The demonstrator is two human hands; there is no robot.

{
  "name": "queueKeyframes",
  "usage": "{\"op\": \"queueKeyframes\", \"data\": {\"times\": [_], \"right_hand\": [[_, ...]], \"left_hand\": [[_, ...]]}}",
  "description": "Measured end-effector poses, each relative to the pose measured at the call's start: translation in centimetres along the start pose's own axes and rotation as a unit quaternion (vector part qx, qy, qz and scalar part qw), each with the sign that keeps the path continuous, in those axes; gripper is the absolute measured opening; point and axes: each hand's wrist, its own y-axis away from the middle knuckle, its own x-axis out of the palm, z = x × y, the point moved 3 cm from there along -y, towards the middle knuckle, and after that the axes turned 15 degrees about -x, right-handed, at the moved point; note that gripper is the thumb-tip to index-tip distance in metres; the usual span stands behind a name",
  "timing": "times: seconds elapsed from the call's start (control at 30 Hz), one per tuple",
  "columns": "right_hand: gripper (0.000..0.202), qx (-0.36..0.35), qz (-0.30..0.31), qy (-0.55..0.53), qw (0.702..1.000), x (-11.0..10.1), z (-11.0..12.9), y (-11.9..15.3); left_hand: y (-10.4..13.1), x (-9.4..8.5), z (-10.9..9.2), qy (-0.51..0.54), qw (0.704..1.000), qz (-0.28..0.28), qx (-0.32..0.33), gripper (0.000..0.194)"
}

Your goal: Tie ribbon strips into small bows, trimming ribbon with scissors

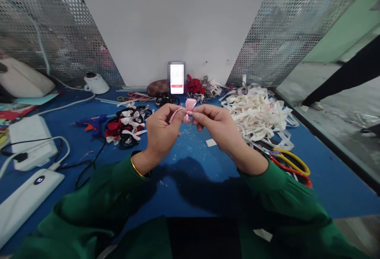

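Note:
A small pink ribbon bow is held up over the middle of the table, pinched from both sides. My left hand grips its left side between thumb and forefinger, and a pale pink strip curves over those fingers. From the right, my right hand pinches the bow near its centre knot. Both hands are closed on the bow, their fingertips close together. Part of the ribbon is hidden behind the fingers. Left of my left hand lies a pile of black, red and white bows.
A blue glue gun lies left of the bows. White ribbon strips heap up at right, with red and yellow-handled scissors nearer me. A lit phone stands at the back. A power bank and power strip occupy the left.

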Motion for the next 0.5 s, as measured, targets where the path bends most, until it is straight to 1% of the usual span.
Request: {"op": "queueKeyframes", "data": {"times": [0.1,0.27,0.43,0.5], "right_hand": [[0.019,-0.033,-0.010,0.059,0.998,-0.2,0.4,0.1],[0.019,-0.077,-0.015,0.127,0.989,0.0,0.7,0.5],[0.023,-0.103,-0.019,0.182,0.978,0.4,0.8,0.9],[0.024,-0.123,-0.019,0.205,0.971,0.6,0.8,1.1]], "left_hand": [[-0.1,0.1,0.0,0.006,1.000,0.017,-0.008,0.020],[0.2,0.2,-0.1,-0.014,1.000,0.019,0.001,0.023],[0.3,0.2,-0.1,0.020,0.999,0.014,-0.026,0.026],[0.1,0.1,0.0,0.038,0.998,0.015,-0.040,0.025]]}}
